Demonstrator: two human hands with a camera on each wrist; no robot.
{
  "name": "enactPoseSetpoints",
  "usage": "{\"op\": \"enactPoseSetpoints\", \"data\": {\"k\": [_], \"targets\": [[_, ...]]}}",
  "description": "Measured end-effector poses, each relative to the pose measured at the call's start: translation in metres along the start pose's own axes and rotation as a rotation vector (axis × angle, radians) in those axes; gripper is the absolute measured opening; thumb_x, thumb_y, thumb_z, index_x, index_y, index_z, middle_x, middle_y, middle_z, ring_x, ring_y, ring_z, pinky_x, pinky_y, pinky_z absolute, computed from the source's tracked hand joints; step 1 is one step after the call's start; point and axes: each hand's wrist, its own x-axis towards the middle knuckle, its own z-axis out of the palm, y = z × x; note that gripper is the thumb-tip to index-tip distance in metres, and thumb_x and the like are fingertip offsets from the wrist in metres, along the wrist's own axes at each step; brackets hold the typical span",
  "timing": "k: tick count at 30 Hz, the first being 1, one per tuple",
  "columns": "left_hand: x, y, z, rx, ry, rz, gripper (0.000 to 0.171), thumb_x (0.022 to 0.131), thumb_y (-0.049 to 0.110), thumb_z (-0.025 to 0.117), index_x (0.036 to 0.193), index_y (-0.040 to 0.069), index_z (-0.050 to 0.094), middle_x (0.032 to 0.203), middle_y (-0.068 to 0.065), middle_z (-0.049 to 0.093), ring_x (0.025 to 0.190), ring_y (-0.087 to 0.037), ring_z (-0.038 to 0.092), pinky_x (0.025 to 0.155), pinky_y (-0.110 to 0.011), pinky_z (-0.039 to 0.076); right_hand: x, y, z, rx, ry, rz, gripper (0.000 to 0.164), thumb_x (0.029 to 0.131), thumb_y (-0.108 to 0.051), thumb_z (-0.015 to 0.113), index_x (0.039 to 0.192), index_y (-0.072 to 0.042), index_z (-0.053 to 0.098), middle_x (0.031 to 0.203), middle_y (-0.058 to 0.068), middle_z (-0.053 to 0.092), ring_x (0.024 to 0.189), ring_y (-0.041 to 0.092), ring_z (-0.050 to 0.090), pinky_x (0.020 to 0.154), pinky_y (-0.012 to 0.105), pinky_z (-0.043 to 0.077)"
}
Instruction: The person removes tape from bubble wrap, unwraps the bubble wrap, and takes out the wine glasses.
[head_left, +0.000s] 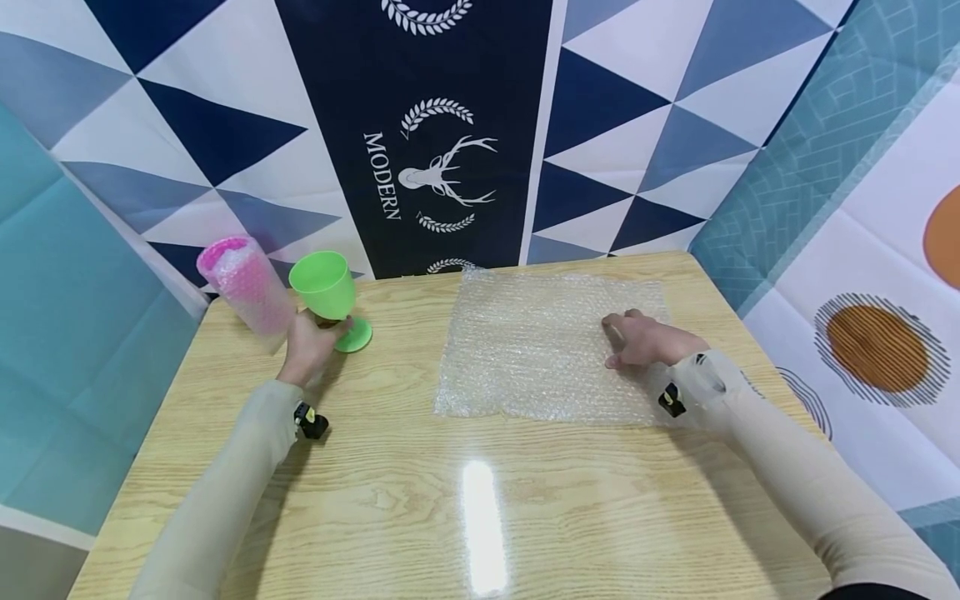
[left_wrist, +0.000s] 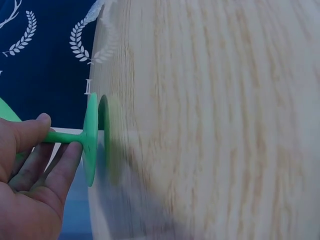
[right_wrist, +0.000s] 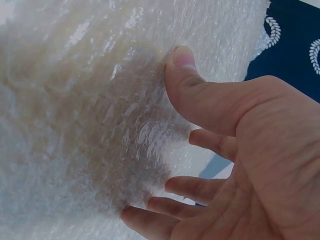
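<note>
A bright green plastic goblet (head_left: 324, 285) is at the back left, its bowl tipped up. My left hand (head_left: 309, 342) grips it by the thin stem (left_wrist: 64, 137), thumb on one side and fingers on the other. In the left wrist view the round foot (left_wrist: 90, 140) stands just off the tabletop, beside its own reflection. A clear sheet of bubble wrap (head_left: 525, 350) lies flat at the back middle. Over its right part is my right hand (head_left: 647, 340), fingers spread and loosely bent, with the fingertips (right_wrist: 131, 214) at the bubbled surface.
A pink bubble-wrap roll (head_left: 251, 292) with clear wrap inside stands at the back left, right by my left hand. The wooden table (head_left: 390, 500) meets patterned cloth walls (head_left: 450, 125) at the back and sides.
</note>
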Motion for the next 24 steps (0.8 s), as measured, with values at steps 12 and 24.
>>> {"op": "enactPoseSetpoints", "data": {"k": [12,24], "targets": [[0.006,-0.001,0.005,0.009,0.027,-0.036,0.041,0.092,0.007,0.075,0.128,-0.008,0.061,0.129,-0.029,0.065,0.122,-0.041,0.062,0.112,-0.050,0.049,-0.002,-0.002,-0.001,-0.009,0.012,0.002,0.080,0.096,-0.033,0.074,0.157,-0.001,0.034,0.150,0.037,0.036,0.135,0.052,0.046,0.104,0.067,0.046],[0.012,-0.001,0.007,0.016,0.046,-0.087,0.036,0.091,0.009,0.076,0.122,-0.007,0.064,0.125,-0.028,0.068,0.117,-0.038,0.064,0.107,-0.049,0.052,-0.002,-0.003,-0.001,-0.018,0.008,-0.001,0.079,0.096,-0.034,0.074,0.156,-0.001,0.034,0.150,0.038,0.036,0.135,0.053,0.045,0.104,0.068,0.046]]}}
